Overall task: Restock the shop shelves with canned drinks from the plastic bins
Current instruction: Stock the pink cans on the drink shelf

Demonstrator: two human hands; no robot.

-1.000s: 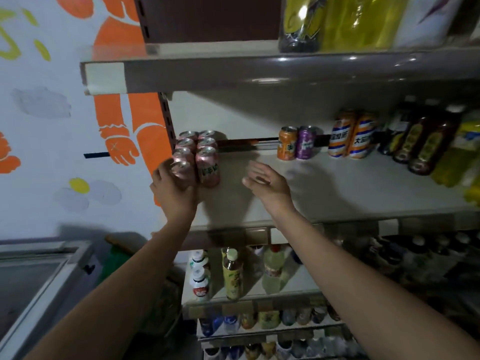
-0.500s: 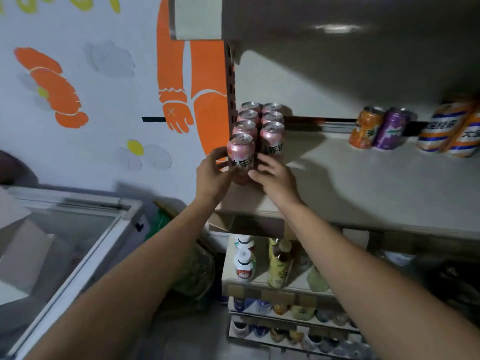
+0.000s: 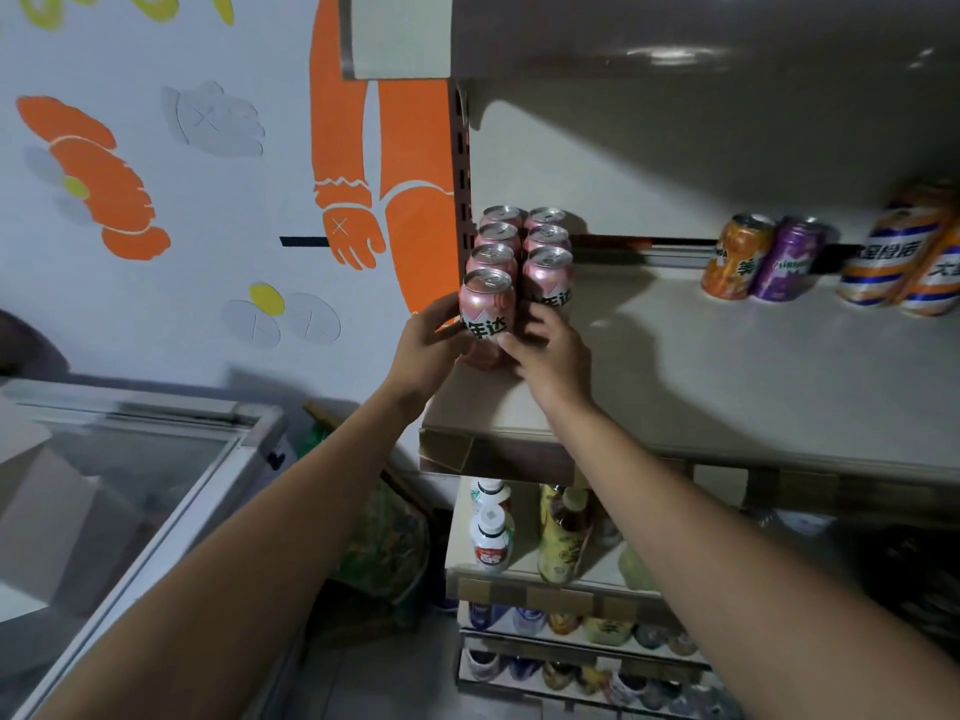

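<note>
Since a second ago the right hand has come over from the bare part of the shelf to join the left hand at the front pink can. Both hands grip this can: the left is curled round its left side, and the right has its thumb and fingers on its right side. It is upright at the left end of the shelf, nearest in the left row of pink cans. Well apart to the right, at the far side, an orange can and a purple can stand touching.
</note>
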